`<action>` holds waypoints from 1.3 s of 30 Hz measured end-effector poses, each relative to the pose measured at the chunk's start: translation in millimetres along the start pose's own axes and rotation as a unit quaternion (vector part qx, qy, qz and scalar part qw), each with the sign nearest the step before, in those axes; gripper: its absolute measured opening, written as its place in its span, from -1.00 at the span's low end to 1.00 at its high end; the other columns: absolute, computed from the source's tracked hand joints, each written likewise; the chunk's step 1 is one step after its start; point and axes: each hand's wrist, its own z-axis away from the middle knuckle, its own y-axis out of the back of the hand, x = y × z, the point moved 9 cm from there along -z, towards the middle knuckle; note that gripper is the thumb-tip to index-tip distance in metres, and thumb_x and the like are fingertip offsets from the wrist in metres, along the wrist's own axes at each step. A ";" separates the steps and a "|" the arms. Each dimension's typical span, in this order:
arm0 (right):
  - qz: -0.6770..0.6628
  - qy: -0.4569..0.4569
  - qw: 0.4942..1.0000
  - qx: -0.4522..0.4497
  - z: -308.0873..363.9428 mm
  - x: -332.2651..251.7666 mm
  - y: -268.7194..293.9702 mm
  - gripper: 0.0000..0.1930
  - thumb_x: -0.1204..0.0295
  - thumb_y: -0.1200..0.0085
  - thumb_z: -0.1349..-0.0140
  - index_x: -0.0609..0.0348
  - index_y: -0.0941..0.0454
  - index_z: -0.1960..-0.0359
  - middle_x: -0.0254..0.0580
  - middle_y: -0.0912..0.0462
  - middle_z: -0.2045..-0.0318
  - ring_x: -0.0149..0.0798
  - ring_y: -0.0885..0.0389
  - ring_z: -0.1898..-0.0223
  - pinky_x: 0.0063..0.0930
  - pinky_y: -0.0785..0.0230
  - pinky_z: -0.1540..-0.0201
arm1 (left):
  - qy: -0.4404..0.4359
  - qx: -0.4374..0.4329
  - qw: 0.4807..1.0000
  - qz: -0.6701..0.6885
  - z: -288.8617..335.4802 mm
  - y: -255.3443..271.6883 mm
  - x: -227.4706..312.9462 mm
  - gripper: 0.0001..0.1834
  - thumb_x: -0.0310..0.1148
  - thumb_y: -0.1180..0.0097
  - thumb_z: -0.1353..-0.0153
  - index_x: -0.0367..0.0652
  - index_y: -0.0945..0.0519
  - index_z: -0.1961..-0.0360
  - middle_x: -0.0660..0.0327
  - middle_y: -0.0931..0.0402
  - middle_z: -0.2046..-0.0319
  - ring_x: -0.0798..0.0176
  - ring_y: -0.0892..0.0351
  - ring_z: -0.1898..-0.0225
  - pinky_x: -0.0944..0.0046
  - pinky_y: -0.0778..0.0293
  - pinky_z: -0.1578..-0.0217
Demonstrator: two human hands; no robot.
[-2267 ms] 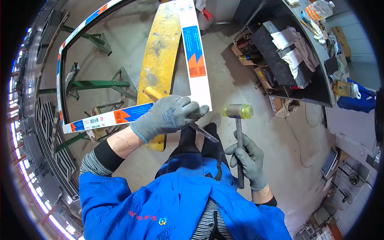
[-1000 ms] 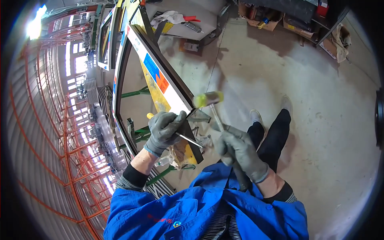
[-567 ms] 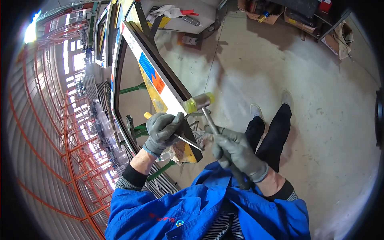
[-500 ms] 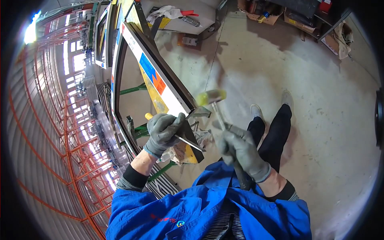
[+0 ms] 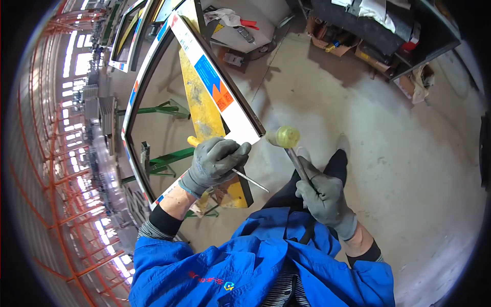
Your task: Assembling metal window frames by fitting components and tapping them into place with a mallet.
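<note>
My left hand (image 5: 217, 161), in a grey glove, is closed round a screwdriver (image 5: 253, 181). Its yellow handle end sticks out on the far left of the fist, and the bare metal shaft slants toward the lower right, its tip in the air. My right hand (image 5: 327, 197), gloved too, grips the handle of a mallet with a yellow-green head (image 5: 287, 136). That head is just right of the corner of a large dark-edged frame (image 5: 243, 125) covered with white, blue and orange film; contact cannot be made out. The left fist is at the frame's near corner.
Under the frame runs a worn yellow beam (image 5: 197, 97), with green supports (image 5: 171, 161) to its left. Cartons (image 5: 332, 41) and a dark bench (image 5: 368, 23) stand at the far right. A red-handled tool (image 5: 249, 24) lies on a light surface at the back.
The view has shifted, and the frame sits differently in it. The mallet, blurred before, has turned so that its round face shows. Both hands keep their grips.
</note>
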 end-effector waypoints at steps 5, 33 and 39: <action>0.161 0.084 0.982 0.046 -2.0 -37.7 -7.6 -0.52 0.57 -0.08 -0.40 0.45 -0.43 -0.34 -0.08 -0.70 0.44 -0.24 -0.73 0.52 -0.37 -0.55 0.45 | -0.007 0.015 1.000 0.016 9.2 5.1 -1.9 -0.48 -0.44 -0.47 0.08 -0.03 -0.75 -0.02 0.28 -0.52 0.29 0.23 -0.57 0.43 0.22 -0.51 0.49; 0.129 -0.113 0.975 0.141 -8.6 -16.0 -12.3 -0.55 0.55 -0.06 -0.40 0.41 -0.48 -0.31 -0.05 -0.72 0.45 -0.33 -0.74 0.46 -0.43 -0.57 0.35 | 0.002 0.019 0.999 0.031 19.3 -0.5 -10.2 -0.32 -0.40 -0.39 0.22 -0.03 -0.70 -0.10 0.33 -0.50 0.31 0.25 -0.55 0.38 0.22 -0.57 0.43; 0.087 -0.126 0.979 0.136 -8.3 -9.8 -15.0 -0.49 0.51 -0.03 -0.45 0.28 -0.40 -0.42 -0.30 -0.63 0.50 -0.58 -0.48 0.60 -0.62 -0.39 0.52 | -0.002 0.020 1.000 0.012 19.0 -2.3 -8.7 -0.30 -0.39 -0.38 0.25 -0.01 -0.70 -0.11 0.34 -0.50 0.32 0.27 -0.55 0.39 0.24 -0.57 0.43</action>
